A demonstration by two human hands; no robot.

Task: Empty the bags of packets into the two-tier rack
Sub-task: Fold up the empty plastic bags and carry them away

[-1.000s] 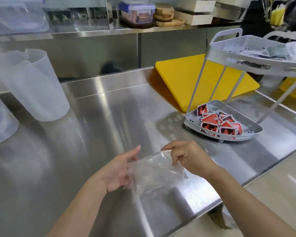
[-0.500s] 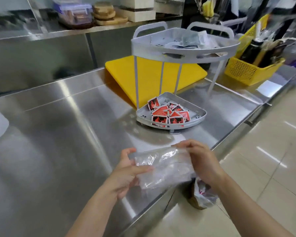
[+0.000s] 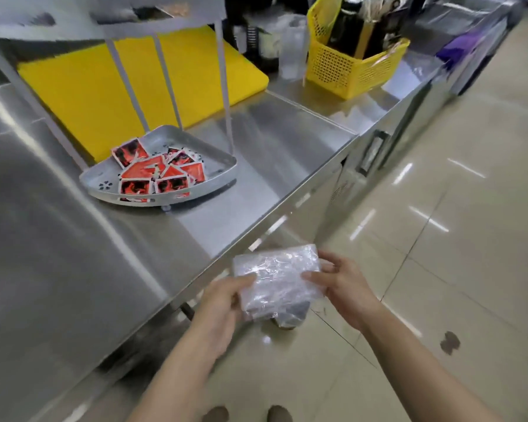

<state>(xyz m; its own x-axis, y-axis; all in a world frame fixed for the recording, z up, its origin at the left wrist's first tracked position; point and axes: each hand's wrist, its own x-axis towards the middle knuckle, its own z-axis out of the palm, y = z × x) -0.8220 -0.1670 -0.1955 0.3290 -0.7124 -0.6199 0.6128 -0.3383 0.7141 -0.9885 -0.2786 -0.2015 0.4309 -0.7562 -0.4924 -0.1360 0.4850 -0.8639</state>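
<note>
Head view. Inspector A: Location of the clear crumpled plastic bag [image 3: 276,281]?

Inspector B: Held in the air just past the near edge of the stainless steel worktop [image 3: 73,254], above the tiled floor [image 3: 439,239]. It is folded into a flat pad. Its contents cannot be determined.

Inspector A: Condition of the hands?

Inspector B: Both are grasping the bag. The right hand [image 3: 345,287] holds the right side, with the thumb on the top face and the fingers [image 3: 336,263] curled round the bag's edge. The left hand [image 3: 223,303] holds the left side, with the thumb on top and the other digits tucked beneath.

Inspector A: And the rack?

Inspector B: The grey two-tier metal rack [image 3: 226,102] stands on the worktop, back from the near edge. Its lower tier [image 3: 104,190] holds a loose heap of red-and-black square packets [image 3: 153,175], overlapping one another. The upper tier [image 3: 73,22] is blurred and nothing in it is legible.

Inspector A: Surroundings?

Inspector B: A yellow cutting board [image 3: 83,86] lies just behind the rack, towards the far edge. A yellow perforated plastic basket [image 3: 348,74] sits further right along the far edge, well apart from the rack, with dark items upright inside.
</note>
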